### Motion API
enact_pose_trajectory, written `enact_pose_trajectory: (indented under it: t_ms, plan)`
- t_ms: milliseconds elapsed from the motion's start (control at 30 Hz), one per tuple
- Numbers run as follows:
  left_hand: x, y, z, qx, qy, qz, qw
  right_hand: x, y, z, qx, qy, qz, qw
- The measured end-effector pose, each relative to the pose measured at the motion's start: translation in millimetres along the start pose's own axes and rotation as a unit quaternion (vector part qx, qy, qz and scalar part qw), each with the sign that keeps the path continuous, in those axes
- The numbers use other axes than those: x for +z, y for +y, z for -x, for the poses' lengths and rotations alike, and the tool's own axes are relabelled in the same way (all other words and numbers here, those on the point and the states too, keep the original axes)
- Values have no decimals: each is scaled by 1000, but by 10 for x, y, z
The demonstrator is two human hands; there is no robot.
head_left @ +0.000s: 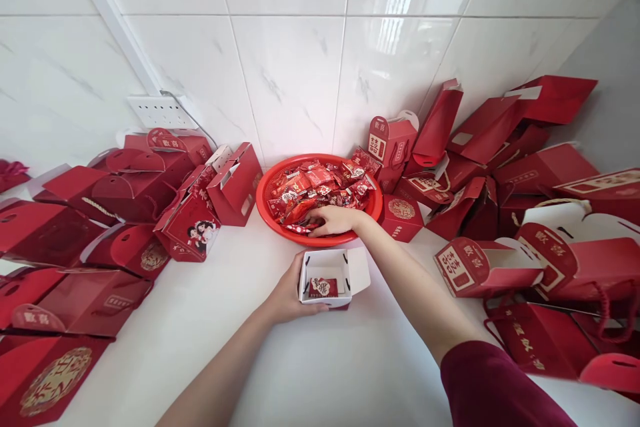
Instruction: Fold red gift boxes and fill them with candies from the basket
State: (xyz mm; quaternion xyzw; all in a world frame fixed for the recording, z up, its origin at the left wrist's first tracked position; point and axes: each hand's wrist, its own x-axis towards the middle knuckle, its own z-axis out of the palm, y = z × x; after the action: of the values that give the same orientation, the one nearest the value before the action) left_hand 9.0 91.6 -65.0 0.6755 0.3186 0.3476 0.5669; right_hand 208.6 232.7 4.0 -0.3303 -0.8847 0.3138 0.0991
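Observation:
My left hand (290, 293) grips the side of a small open gift box (325, 257), white inside and red outside. A red printed packet (323, 287) lies at the bottom of that box, and its flap stands out to the right. Behind the box, my right hand (333, 219) reaches into a red plastic basket (265, 210) heaped with wrapped candies (320, 177). Its fingers are curled and closed on a wrapped candy at the front of the heap; the fingertips are partly hidden among the wrappers.
Red gift boxes (125, 300) crowd the left side of the white table (320, 367). More red boxes (545, 173), some with rope handles, are piled on the right. A tiled wall (290, 80) with a socket strip (160, 111) and cable rises behind.

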Motion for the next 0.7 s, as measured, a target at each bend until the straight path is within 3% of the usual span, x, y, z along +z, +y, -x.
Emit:
enact_pose_trajectory:
  t_ms: [167, 400, 600, 700]
  plan:
    - [-2, -26, 7, 0, -2, -3, 1000, -13, -44, 32, 15, 48, 20, 999]
    - [-4, -48, 13, 4, 3, -7, 1000, -35, -68, 375, 64, 199, 49, 977]
    - [12, -18, 6, 17, 3, -16, 1000, 72, -82, 526, 77, 315, -4, 946]
    - [31, -45, 26, 34, 48, -51, 997, 111, -82, 516, 103, 348, -50, 930]
